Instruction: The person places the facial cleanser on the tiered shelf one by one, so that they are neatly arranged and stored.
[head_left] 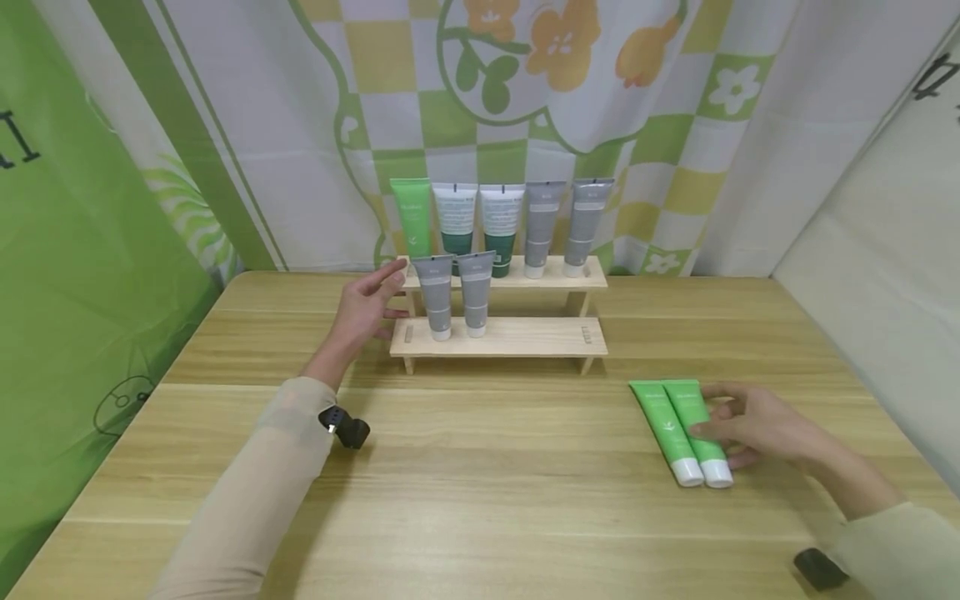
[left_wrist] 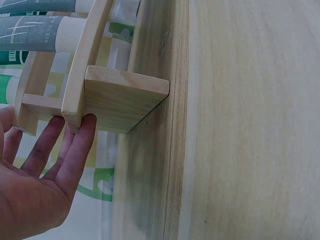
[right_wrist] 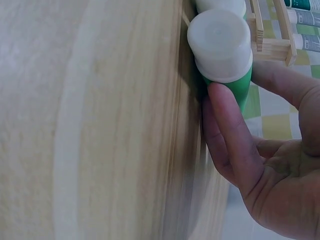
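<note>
A two-tier wooden stand (head_left: 525,340) holds upright squeeze tubes. Its upper shelf carries a green tube (head_left: 412,218), two white-and-dark-green tubes (head_left: 456,218) and two grey tubes (head_left: 542,229); two more grey tubes (head_left: 436,297) stand at the left of the lower shelf. My left hand (head_left: 363,310) touches the stand's left end, fingers extended against the shelf ends in the left wrist view. Two green tubes with white caps (head_left: 667,429) lie side by side on the table at right. My right hand (head_left: 772,425) grips the right-hand one, thumb over its top and fingers at its side near the cap (right_wrist: 220,42).
The wood-grain table (head_left: 480,483) extends in front of the stand. A patterned curtain (head_left: 480,108) hangs right behind it. Green fabric (head_left: 75,250) borders the left side and a pale one (head_left: 885,208) the right.
</note>
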